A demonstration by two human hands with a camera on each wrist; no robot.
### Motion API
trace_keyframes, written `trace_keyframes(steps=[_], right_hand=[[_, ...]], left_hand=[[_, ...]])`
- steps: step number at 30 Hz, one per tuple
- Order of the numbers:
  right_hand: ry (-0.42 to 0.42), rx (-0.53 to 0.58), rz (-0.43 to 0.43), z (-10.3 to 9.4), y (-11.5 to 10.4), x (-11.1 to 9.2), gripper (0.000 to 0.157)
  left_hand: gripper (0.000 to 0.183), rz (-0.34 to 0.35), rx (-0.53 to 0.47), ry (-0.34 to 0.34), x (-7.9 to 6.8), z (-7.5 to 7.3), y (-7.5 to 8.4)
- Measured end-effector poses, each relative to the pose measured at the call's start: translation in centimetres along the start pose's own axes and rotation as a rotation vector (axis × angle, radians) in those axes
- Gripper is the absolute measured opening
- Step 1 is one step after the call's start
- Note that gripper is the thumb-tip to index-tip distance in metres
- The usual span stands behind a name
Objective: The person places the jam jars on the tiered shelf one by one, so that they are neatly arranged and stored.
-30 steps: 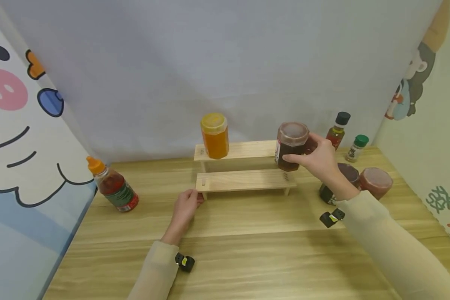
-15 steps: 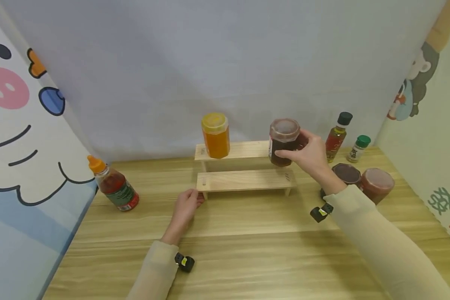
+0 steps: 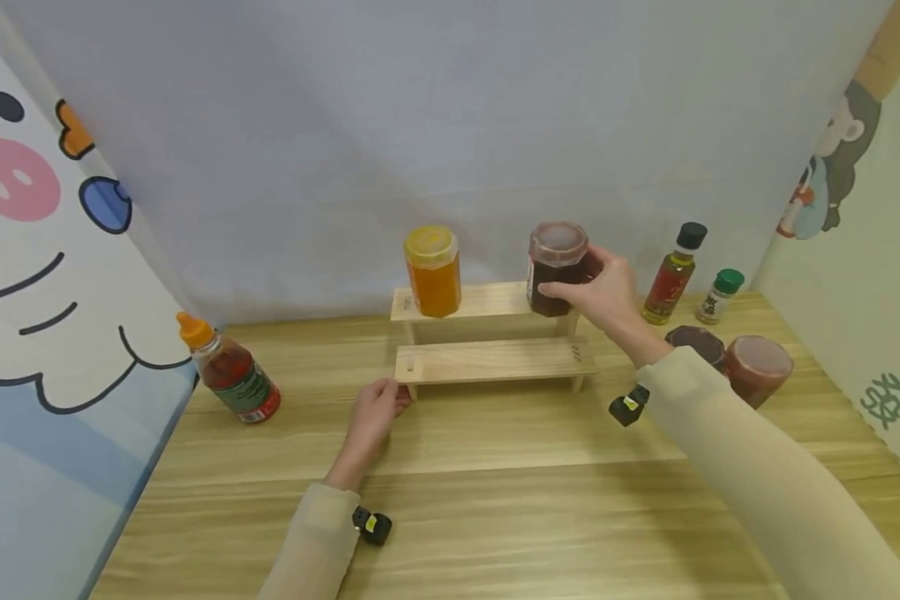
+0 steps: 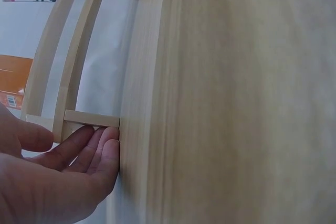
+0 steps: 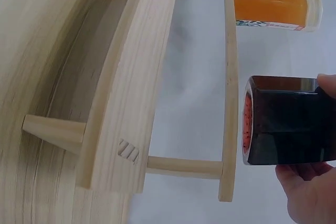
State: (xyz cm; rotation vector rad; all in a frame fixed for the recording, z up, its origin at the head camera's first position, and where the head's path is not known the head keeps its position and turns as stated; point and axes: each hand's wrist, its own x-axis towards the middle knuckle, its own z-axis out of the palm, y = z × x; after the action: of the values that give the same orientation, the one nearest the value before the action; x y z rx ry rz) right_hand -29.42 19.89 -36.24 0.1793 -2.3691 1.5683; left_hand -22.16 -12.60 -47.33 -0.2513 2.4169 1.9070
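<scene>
My right hand (image 3: 603,292) grips a dark jar (image 5: 289,120) with a pale reddish lid, thumb and fingers on opposite sides. The jar is upright over the right end of the upper step of a two-step wooden rack (image 3: 495,361). A thin gap shows between jar base and step in the right wrist view. On that step's left end stands a jar of amber honey (image 3: 433,275) with a yellow lid. My left hand (image 4: 63,166) holds the rack's front left corner, thumb at the plank and fingers by the leg.
A red sauce squeeze bottle (image 3: 236,379) with an orange cap stands at the left. To the right are an oil bottle (image 3: 669,279), a green-capped shaker (image 3: 720,296), and two more jars, one dark (image 3: 696,343), one reddish (image 3: 757,367). A pale wall rises behind the table.
My right hand has carried the dark jar leftward and back, from beyond the rack's right end to over the upper step. The left hand has stayed at the rack corner.
</scene>
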Motion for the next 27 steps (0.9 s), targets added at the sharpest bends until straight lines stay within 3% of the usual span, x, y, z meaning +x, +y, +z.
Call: trace_keyframes(steps=[27], right_hand=[[0.017, 0.088, 0.056, 2.4, 0.1, 1.7, 0.064]], left_hand=[[0.038, -0.013, 0.018, 0.012, -0.2, 0.0, 0.1]])
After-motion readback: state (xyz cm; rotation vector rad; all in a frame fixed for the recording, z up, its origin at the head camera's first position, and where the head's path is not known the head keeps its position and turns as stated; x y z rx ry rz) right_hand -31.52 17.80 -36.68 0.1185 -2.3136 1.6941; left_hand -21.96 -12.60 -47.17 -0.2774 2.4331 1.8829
